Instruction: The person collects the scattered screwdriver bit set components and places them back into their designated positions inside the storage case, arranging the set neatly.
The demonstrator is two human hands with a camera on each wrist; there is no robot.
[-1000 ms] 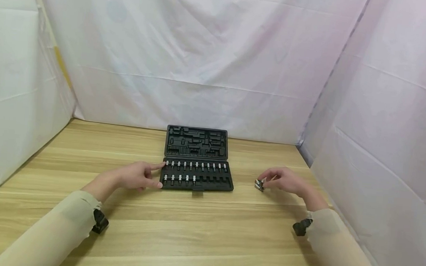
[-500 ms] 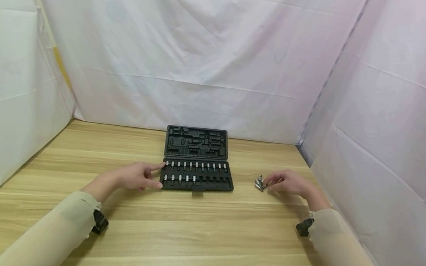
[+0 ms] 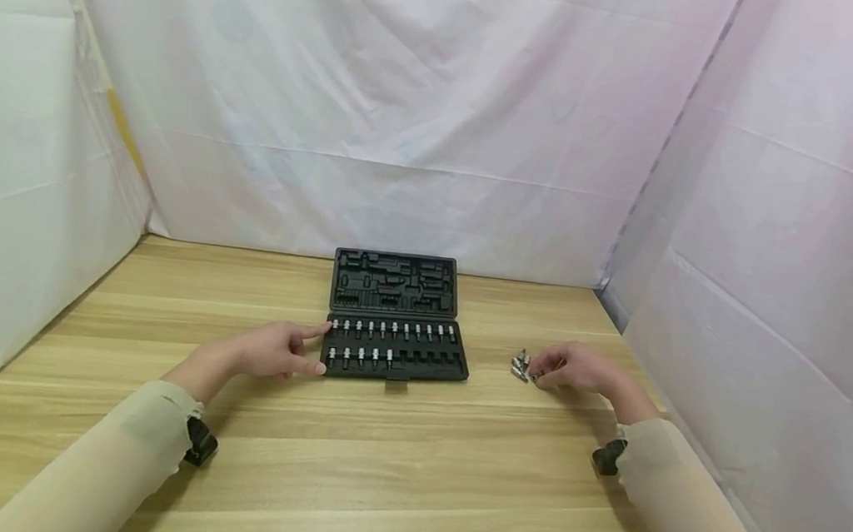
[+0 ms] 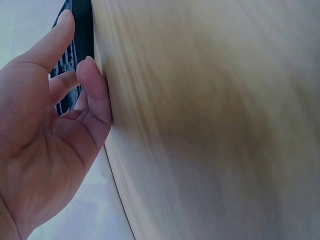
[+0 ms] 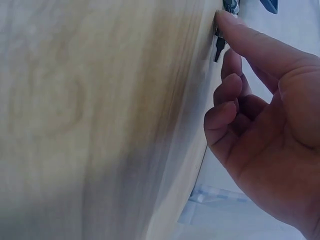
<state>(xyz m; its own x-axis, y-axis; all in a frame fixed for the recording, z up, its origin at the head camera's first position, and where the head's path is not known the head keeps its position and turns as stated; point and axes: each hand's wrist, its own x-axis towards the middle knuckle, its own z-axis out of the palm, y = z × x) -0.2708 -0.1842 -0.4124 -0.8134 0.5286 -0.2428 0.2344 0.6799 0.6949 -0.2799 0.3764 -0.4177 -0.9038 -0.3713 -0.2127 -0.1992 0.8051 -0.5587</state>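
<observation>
A black socket case (image 3: 388,376) lies unfolded on the table, with bit sockets standing in two rows. Its back row is filled across; in the front row the right-hand slots are bare. My left hand (image 3: 269,352) touches the case's left edge with extended index finger and thumb, its other fingers bent beneath. To the right of the case lies a small pile of loose bit sockets (image 3: 520,363). Beside the pile, my right hand (image 3: 572,367) pinches a bit socket (image 5: 220,47) at thumb and fingertips; the dark tip shows below the thumb in the right wrist view.
The wooden table (image 3: 381,463) extends in front of and around the case. White cloth walls (image 3: 377,128) enclose the back and both sides. The case's lid (image 3: 395,283), with moulded recesses, lies folded back against the rear. A black wrist camera sits on each sleeve.
My right hand has drawn slightly right from over the pile, uncovering more bit sockets, and one now shows by its thumb. My left hand has stayed at the case's edge.
</observation>
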